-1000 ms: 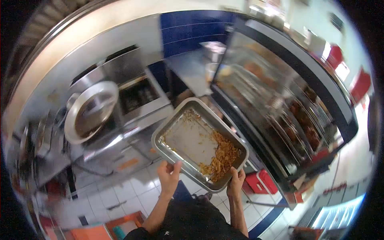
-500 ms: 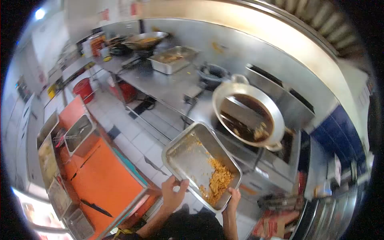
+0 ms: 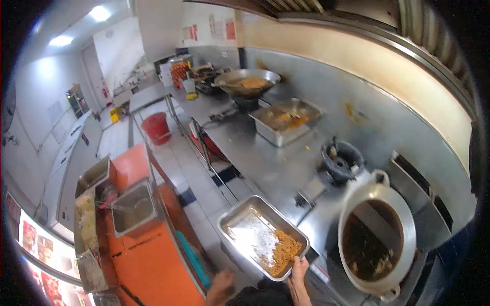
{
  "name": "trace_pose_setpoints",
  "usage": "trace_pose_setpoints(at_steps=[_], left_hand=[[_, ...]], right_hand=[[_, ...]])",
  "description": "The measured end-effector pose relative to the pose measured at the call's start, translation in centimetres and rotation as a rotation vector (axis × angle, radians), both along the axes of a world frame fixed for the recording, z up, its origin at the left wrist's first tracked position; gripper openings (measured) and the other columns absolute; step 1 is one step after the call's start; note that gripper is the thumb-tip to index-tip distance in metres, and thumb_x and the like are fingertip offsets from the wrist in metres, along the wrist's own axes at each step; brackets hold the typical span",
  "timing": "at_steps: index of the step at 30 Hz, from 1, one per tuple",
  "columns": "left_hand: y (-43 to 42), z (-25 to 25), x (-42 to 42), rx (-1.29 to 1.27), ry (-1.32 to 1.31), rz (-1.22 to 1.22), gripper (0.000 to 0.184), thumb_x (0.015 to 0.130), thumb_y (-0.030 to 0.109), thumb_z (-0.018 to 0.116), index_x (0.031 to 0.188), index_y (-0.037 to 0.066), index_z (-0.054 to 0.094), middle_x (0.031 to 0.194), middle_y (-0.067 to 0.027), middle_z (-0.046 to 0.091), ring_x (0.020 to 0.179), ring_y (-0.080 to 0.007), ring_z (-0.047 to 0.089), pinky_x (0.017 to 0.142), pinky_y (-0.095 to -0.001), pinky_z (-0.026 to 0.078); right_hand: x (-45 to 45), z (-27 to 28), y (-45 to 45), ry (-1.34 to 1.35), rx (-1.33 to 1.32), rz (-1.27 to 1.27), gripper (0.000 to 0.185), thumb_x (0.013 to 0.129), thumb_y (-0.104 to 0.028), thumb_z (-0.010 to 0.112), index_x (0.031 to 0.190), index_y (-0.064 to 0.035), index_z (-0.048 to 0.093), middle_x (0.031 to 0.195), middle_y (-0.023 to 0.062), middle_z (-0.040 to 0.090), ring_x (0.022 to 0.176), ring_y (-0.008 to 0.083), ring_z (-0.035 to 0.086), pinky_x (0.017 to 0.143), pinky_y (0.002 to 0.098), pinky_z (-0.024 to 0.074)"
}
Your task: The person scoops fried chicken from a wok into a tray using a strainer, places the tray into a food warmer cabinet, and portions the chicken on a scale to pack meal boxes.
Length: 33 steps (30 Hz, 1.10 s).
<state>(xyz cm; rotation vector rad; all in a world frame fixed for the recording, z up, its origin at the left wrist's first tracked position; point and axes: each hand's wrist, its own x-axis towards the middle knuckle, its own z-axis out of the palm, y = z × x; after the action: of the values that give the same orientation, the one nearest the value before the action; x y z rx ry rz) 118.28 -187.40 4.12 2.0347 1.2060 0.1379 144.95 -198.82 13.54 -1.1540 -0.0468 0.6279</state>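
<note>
1. Since half a second ago the left hand has come away from the rim of the metal tray, and the view has swung so that the broad pan of dark liquid lies further right.
2. At the left, an orange surface carries a square metal container; a teal strip runs along its near right edge.
3. Next comes the left hand, apart from the tray and near the teal strip. It is blurred, so I cannot tell whether its grip is wide or narrow.
4. The tray is in front of the body, between the orange surface and the broad pan, with loose golden-brown crumbs heaped at its right end.
5. The right hand holds the tray's near right corner, its grip closed on the rim.
6. Beyond the tray, a steel surface bears a deep steel pan; the broad pan stands at the far right.
7. The step in hand looks like carrying the tray one-handed. The next move calls for a firm right grip and a level tray, lest the crumbs slide.
</note>
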Motion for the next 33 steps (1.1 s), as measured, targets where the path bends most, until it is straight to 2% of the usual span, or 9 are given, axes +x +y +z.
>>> trace_pose_setpoints(at_steps=[6, 10, 17, 20, 23, 24, 28, 29, 33], left_hand=[[5.2, -3.1, 1.1, -0.266, -0.114, 0.378, 0.035, 0.088, 0.040, 0.053, 0.101, 0.010, 0.068, 0.095, -0.0143, 0.069, 0.095, -0.0333, 0.064, 0.085, -0.0413, 0.049], [11.3, -2.1, 2.3, -0.235, -0.086, 0.418, 0.033, 0.093, 0.035, 0.055, 0.106, 0.006, 0.065, 0.090, -0.0092, 0.069, 0.087, -0.0221, 0.067, 0.077, -0.0336, 0.051], [34.5, -0.2, 6.5, -0.187, -0.201, 0.395, 0.027, 0.094, 0.027, 0.057, 0.105, 0.005, 0.065, 0.090, -0.0106, 0.069, 0.085, -0.0175, 0.067, 0.076, -0.0313, 0.052], [45.6, 0.9, 10.0, -0.199, -0.427, 0.429, 0.033, 0.091, 0.037, 0.057, 0.104, 0.008, 0.066, 0.093, -0.0090, 0.070, 0.090, -0.0241, 0.067, 0.079, -0.0332, 0.051], [55.4, 2.4, 13.1, -0.102, -0.494, 0.222, 0.022, 0.095, 0.021, 0.055, 0.106, 0.003, 0.062, 0.092, -0.0089, 0.068, 0.084, -0.0146, 0.066, 0.075, -0.0288, 0.052], [57.9, 5.1, 14.0, -0.040, -0.503, 0.161, 0.022, 0.096, 0.020, 0.054, 0.107, 0.003, 0.062, 0.092, -0.0090, 0.068, 0.083, -0.0151, 0.066, 0.074, -0.0284, 0.052], [66.5, 7.4, 16.5, -0.105, -0.616, 0.163, 0.029, 0.094, 0.028, 0.056, 0.105, 0.002, 0.063, 0.093, -0.0096, 0.068, 0.087, -0.0181, 0.065, 0.078, -0.0315, 0.049], [68.8, 6.5, 16.7, -0.169, -0.659, 0.161, 0.028, 0.094, 0.027, 0.055, 0.105, 0.002, 0.063, 0.093, -0.0090, 0.067, 0.087, -0.0174, 0.065, 0.078, -0.0307, 0.049], [76.0, -0.4, 14.6, -0.444, -0.766, 0.257, 0.026, 0.094, 0.023, 0.055, 0.104, 0.000, 0.063, 0.087, -0.0070, 0.067, 0.080, -0.0163, 0.065, 0.071, -0.0299, 0.050]], right_hand=[[8.9, -4.2, 16.2, -0.130, -0.135, -0.007, 0.018, 0.087, -0.002, 0.049, 0.100, 0.0030, 0.061, 0.092, 0.0079, 0.066, 0.078, 0.0155, 0.062, 0.071, 0.0301, 0.0497], [13.1, -7.7, 25.8, -0.164, -0.170, -0.070, 0.015, 0.087, -0.002, 0.052, 0.097, 0.0003, 0.062, 0.090, 0.0066, 0.067, 0.079, 0.0164, 0.062, 0.071, 0.0294, 0.0488], [17.8, -13.8, 37.2, -0.032, -0.281, -0.162, 0.020, 0.086, -0.004, 0.053, 0.104, 0.0035, 0.055, 0.096, 0.0088, 0.063, 0.082, 0.0201, 0.062, 0.073, 0.0334, 0.0511], [24.4, -26.3, 38.1, -0.282, -0.416, -0.253, 0.026, 0.088, -0.024, 0.066, 0.089, -0.0023, 0.051, 0.073, 0.0056, 0.052, 0.061, 0.0158, 0.052, 0.058, 0.0296, 0.0474], [17.8, -12.6, 41.2, -0.849, -0.990, -0.637, 0.031, 0.084, -0.019, 0.067, 0.098, 0.0010, 0.049, 0.099, 0.0147, 0.050, 0.093, 0.0257, 0.047, 0.081, 0.0375, 0.0389], [17.1, -10.8, 42.3, -0.985, -0.980, -0.738, 0.025, 0.084, -0.016, 0.064, 0.096, 0.0013, 0.051, 0.093, 0.0142, 0.052, 0.085, 0.0247, 0.049, 0.077, 0.0361, 0.0412], [16.3, -8.5, 51.4, -0.704, -0.466, -0.270, 0.014, 0.091, -0.015, 0.058, 0.083, -0.0040, 0.053, 0.068, 0.0025, 0.049, 0.061, 0.0150, 0.047, 0.059, 0.0288, 0.0424], [13.1, -1.3, 56.2, -0.473, -0.217, -0.129, 0.021, 0.094, -0.019, 0.056, 0.078, -0.0073, 0.050, 0.066, -0.0008, 0.046, 0.058, 0.0118, 0.045, 0.055, 0.0269, 0.0399], [12.3, 7.5, 72.5, -0.098, 0.176, 0.311, 0.036, 0.096, -0.039, 0.050, 0.091, -0.0040, 0.056, 0.078, 0.0055, 0.058, 0.073, 0.0185, 0.057, 0.065, 0.0334, 0.0480]])
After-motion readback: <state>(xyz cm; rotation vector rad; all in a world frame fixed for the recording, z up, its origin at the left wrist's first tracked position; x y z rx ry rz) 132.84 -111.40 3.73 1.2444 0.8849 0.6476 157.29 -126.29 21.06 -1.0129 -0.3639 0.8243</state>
